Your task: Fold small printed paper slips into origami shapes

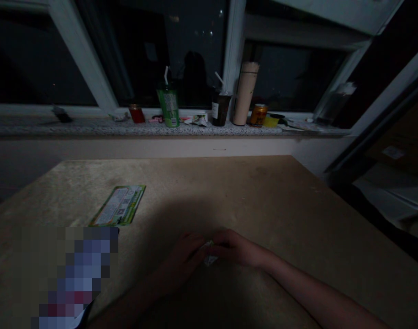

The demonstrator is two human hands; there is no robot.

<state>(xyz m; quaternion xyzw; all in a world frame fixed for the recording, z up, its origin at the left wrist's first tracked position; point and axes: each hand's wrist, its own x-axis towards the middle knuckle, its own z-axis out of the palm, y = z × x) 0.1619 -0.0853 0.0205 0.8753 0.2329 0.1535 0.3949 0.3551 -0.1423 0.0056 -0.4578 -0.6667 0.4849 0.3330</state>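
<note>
Both hands meet low in the middle of the view, over a light brown table [270, 192]. Between them is a small piece of folded paper [210, 259], pale with some green on it. My left hand [183, 256] has its thumb and fingers closed on the paper's left side. From the right, my right hand [234, 246] pinches the same paper with curled fingers. Dim light and the fingers hide most of its shape.
A green printed card [121, 205] lies left of my hands, with a pixelated rectangular object [78, 274] nearer. Along the granite windowsill [102, 128] stand a green cup [169, 105], a dark cup [220, 107], a tall beige bottle [245, 93] and an orange can [258, 115].
</note>
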